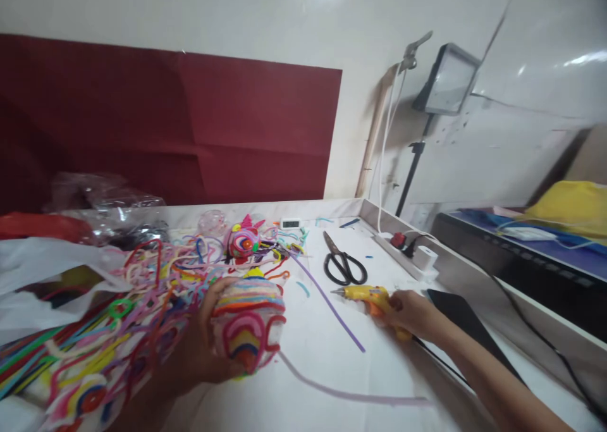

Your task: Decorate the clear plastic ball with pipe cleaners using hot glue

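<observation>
My left hand (203, 343) is wrapped round a ball-shaped craft piece (251, 321) covered in coloured pipe cleaners, with an arched rainbow pattern on its side. A pale purple pipe cleaner (351, 395) trails from it to the right. On the right, my right hand (412, 315) grips a yellow glue gun (367, 294) by its handle, nozzle pointing left, just over the white tabletop. Black-handled scissors (342, 264) lie beyond the glue gun. Between the hands a darker purple pipe cleaner (327, 299) stretches across the white surface.
A tangled heap of pipe cleaners (161, 274) covers the left side, with another decorated ball (243, 239) behind. A small digital display (291, 224) stands at the back. A power strip (412, 261) with a white plug (425, 258) runs along the right rim, near a black flat object (469, 324).
</observation>
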Demonstrator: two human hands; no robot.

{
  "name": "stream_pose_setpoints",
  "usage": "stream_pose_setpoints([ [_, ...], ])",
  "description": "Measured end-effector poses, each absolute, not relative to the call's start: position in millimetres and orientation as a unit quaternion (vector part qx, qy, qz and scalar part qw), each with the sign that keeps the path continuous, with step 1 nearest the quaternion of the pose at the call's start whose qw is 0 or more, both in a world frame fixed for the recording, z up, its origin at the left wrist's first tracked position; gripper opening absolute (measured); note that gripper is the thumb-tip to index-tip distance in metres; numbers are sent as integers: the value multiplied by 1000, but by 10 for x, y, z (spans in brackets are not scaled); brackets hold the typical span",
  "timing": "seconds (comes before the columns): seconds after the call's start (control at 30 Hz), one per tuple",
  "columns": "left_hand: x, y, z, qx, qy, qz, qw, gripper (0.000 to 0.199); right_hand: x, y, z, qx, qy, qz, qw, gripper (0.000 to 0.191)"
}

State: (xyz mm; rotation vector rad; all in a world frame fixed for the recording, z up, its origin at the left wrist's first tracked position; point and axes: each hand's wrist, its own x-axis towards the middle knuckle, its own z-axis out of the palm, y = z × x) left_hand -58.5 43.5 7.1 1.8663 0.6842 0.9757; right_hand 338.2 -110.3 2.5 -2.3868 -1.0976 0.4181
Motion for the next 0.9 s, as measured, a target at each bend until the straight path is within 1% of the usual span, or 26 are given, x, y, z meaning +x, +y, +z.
stream_pose_setpoints([
  [0.03,-592,426,97,770,265,386,433,110,3395,-1115,17,-865,-398,160,260,19],
  [0.07,-596,414,133,784,258,373,422,110,3400,-1139,23,-859,-394,167,282,19],
  [0.17,-580,355,261,797,244,340,436,106,3344,-1280,146,-836,-375,185,355,28],
  [0.2,-565,330,299,792,239,340,447,104,3299,-1345,217,-821,-368,198,389,34],
  [0.23,-548,304,330,787,232,346,455,104,3241,-1413,294,-787,-341,237,456,36],
  [0.27,-529,280,352,783,228,357,456,104,3175,-1478,370,-755,-330,264,501,38],
  [0.3,-512,260,365,781,225,369,450,104,3102,-1537,440,-731,-327,285,528,39],
  [0.4,-482,231,358,783,215,396,429,104,2894,-1653,560,-677,-356,352,539,42],
  [0.43,-479,231,349,783,210,400,427,104,2839,-1669,570,-663,-359,357,551,42],
  [0.57,-484,248,327,785,188,400,435,102,2709,-1660,559,-628,-313,323,635,49],
  [0.67,-491,256,319,784,184,399,438,102,2667,-1636,574,-620,-263,306,673,52],
  [0.73,-498,263,300,784,182,401,437,102,2637,-1628,579,-619,-252,303,679,53],
  [0.8,-509,274,268,781,188,401,441,103,2599,-1626,559,-628,-264,297,669,52],
  [0.9,-525,290,227,766,199,405,457,105,2532,-1627,497,-647,-322,294,626,43],
])
